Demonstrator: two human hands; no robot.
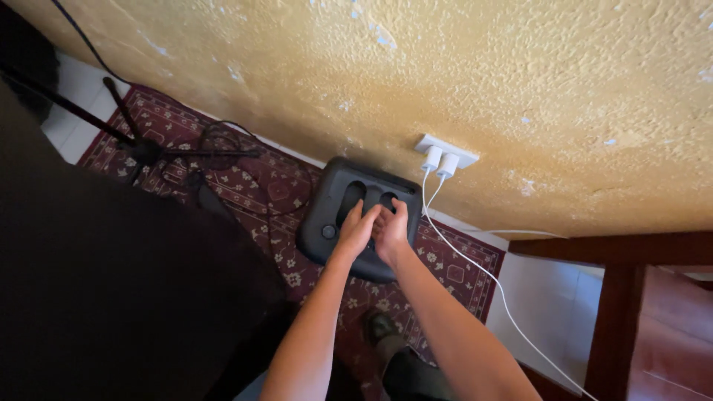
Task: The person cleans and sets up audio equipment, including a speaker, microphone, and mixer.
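While both arms stretch straight down, the left hand (358, 229) and right hand (391, 232) press side by side, fingers curled gripping the black speaker's (334, 212) top handle slots.

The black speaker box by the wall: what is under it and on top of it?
The black speaker box stands on a patterned red rug. Both hands, left hand and right hand, rest on its top handle openings; what lies beneath them is hidden.

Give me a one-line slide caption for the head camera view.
Both hands, left and right, grip the top of a black speaker on a patterned red rug by a yellow wall.
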